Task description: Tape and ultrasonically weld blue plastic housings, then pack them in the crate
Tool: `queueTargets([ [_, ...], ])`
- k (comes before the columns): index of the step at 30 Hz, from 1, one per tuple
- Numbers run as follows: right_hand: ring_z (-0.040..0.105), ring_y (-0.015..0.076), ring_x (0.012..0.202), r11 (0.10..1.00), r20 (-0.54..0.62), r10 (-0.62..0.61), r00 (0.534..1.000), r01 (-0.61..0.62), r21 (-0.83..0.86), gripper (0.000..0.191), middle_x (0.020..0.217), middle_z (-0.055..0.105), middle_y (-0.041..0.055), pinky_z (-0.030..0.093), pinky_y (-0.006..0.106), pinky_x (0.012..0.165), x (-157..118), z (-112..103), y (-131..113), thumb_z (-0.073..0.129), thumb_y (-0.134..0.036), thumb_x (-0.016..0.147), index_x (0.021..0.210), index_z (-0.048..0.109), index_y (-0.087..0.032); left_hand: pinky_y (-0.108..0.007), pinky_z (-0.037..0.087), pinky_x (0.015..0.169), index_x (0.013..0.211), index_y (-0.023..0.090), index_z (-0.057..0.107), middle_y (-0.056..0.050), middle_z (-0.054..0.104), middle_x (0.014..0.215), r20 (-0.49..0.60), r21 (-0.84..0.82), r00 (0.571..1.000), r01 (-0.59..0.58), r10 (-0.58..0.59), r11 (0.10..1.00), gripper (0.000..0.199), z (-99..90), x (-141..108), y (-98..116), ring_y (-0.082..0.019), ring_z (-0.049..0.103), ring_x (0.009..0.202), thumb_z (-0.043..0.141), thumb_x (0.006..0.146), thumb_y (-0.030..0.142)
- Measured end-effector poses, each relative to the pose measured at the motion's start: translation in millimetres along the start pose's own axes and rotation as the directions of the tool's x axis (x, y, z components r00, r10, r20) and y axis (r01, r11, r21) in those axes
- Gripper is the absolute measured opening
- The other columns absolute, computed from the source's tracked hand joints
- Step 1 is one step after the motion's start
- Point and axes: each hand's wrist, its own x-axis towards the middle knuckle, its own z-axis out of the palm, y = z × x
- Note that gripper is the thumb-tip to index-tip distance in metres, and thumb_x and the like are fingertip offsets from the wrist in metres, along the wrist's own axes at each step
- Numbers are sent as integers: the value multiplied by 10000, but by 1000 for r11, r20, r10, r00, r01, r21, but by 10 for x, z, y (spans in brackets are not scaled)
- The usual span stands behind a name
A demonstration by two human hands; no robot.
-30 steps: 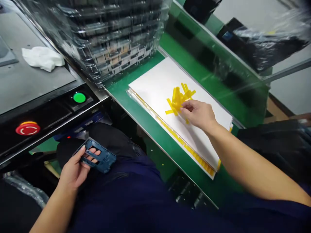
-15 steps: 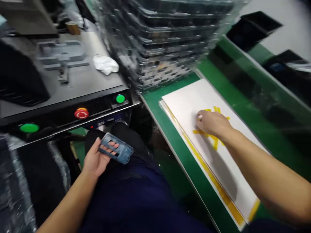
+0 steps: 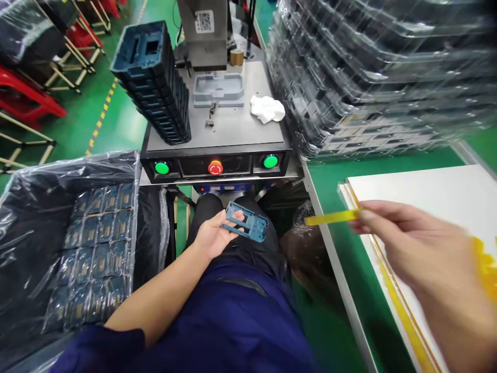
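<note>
Over my lap, my left hand (image 3: 215, 234) holds a blue plastic housing (image 3: 256, 227) with cut-outs, its inner side facing up; fingertips show through the opening. Out to the right, my right hand (image 3: 404, 243) pinches one end of a yellow tape strip (image 3: 330, 217), which sticks out leftward past the bench edge. Beneath that hand lies a white board (image 3: 419, 186), with more yellow tape pieces (image 3: 483, 264) stuck on it, partly hidden by my wrist and smeared by motion.
Ahead stands a machine table with a grey fixture (image 3: 219, 90), a white cloth (image 3: 267, 109), a stack of blue housings (image 3: 155, 83) and a red stop button (image 3: 215, 167). Clear trays (image 3: 380, 67) pile up at right. A lined bin (image 3: 135, 207) of bagged housings sits left.
My right hand has lifted off the tape pieces on the board and come towards me, now with a yellow strip in its fingers. The view has swung left; the left hand keeps the housing.
</note>
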Motion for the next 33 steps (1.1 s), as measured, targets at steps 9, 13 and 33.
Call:
queueTargets([
  [9, 629, 119, 558, 721, 582, 285, 761, -571, 393, 469, 626, 677, 53, 523, 186, 515, -419, 1392, -103, 899, -378, 464, 787, 684, -114, -458, 459, 973, 1006, 120, 655, -99, 684, 1046, 123, 4, 968, -220, 218, 976, 190, -18, -182, 43, -248, 610, 1066, 635, 824, 170],
  [13, 627, 121, 551, 720, 594, 285, 752, -577, 385, 464, 612, 675, 55, 514, 177, 492, -412, 1456, -50, 900, -373, 467, 783, 685, -111, -434, 483, 941, 1007, 117, 658, -100, 679, 1061, 100, 6, 963, -251, 249, 968, 177, -6, -203, 18, -244, 608, 1065, 598, 845, 154],
  [33, 683, 151, 986, 481, 361, -847, 389, 850, 213, 210, 1078, 710, 74, 565, 260, 929, -379, 1297, 164, 538, -118, 914, 1011, 715, -176, -482, 501, 928, 1005, 88, 642, -125, 678, 1038, 118, 132, 988, -118, 103, 984, 203, 46, -169, 157, -281, 632, 1047, 517, 886, 194],
])
